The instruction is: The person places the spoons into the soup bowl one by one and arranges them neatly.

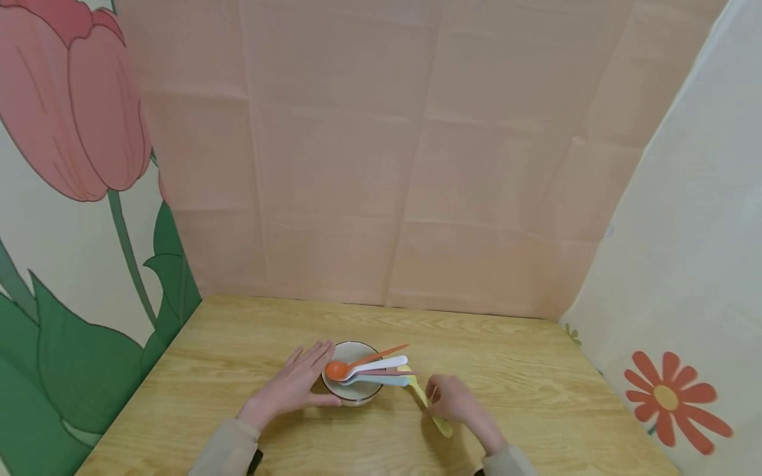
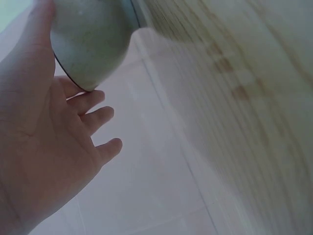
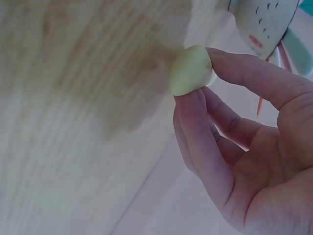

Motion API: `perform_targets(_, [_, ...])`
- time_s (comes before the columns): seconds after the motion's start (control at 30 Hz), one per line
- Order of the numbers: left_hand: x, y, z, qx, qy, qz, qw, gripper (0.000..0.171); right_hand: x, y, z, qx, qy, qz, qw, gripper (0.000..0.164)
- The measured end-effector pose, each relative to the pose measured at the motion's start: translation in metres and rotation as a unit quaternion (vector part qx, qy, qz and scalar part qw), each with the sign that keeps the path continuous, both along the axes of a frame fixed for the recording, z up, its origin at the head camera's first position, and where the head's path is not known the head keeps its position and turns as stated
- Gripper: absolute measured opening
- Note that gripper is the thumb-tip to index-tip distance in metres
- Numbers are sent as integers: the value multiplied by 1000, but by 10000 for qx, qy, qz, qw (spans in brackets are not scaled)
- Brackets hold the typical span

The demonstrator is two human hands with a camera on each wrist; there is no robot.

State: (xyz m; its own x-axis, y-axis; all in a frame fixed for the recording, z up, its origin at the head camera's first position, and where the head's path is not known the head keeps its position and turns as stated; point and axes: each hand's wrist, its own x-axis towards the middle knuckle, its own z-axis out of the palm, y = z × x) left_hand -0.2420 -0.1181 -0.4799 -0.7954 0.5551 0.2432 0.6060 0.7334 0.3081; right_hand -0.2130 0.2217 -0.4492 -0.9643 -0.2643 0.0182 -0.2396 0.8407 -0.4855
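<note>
A white bowl point(image 1: 357, 396) with a dark rim stands on the table. Several spoons lie in it with their handles out over the right side: an orange spoon point(image 1: 337, 370), a white spoon point(image 1: 389, 363), a pink one point(image 1: 400, 373) and a light blue one point(image 1: 387, 380). My left hand point(image 1: 292, 389) spans the bowl's left side, thumb at the near side and fingers at the far side. To the right of the bowl, my right hand point(image 1: 452, 398) pinches a yellow spoon point(image 3: 190, 71) between thumb and fingertips. The yellow spoon slants from the handles toward the near right.
The wooden table point(image 1: 536, 383) ends at a pinkish-brown cloth point(image 1: 387, 165) at the back. A wall with a painted tulip point(image 1: 77, 119) rises on the left, and a white wall with a red flower point(image 1: 665, 398) on the right.
</note>
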Motion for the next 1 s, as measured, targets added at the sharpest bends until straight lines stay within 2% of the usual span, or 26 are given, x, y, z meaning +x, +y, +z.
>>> perform_targets(0.47, [0,0,0,-72,20,6,10000,107,-11,22,24,59,57,-307,9995,23])
perform_targets(0.67, [1,-1,0,-26,-7,-6,10000,106,-18,29,36,258,32,-534,9982,22])
perform_targets(1.0, [0,-1,0,-13,-21,-23,10000,106,-27,32,53,536,109,-518,9972,22])
